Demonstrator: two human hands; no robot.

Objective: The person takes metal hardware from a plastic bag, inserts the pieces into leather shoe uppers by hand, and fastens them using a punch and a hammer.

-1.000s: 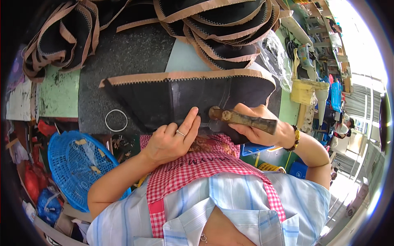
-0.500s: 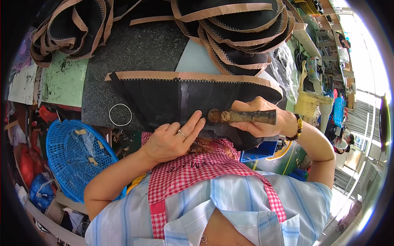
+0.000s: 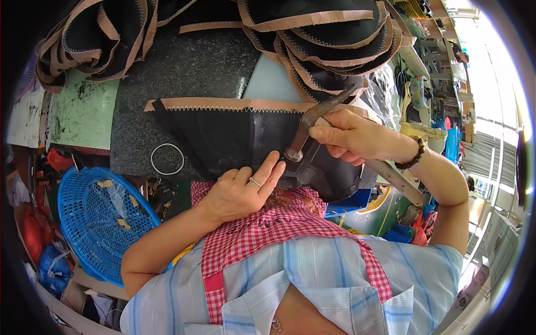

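On the stone-topped bench lies a black shoe upper piece (image 3: 223,134), its far edge bordered by a tan strip with zigzag stitching. My left hand (image 3: 240,192) rests on its near edge, index and middle fingers stretched out, a ring on one finger. My right hand (image 3: 354,137) is closed around the wooden handle of a hammer (image 3: 305,125). The hammer's round face is at the black piece, just right of my left fingertips; whether it touches is hard to tell. The narrow end of its head points away to the upper right.
More black pieces with tan edging (image 3: 335,42) are heaped at the back right, and another bundle (image 3: 103,42) at the back left. A white ring (image 3: 152,159) lies on the dark stone slab (image 3: 184,67). A blue basket (image 3: 84,223) stands at lower left.
My right hand has turned the hammer, so its handle now slants toward the lower right and its head shows lengthwise. My left hand stays in nearly the same place on the black piece.
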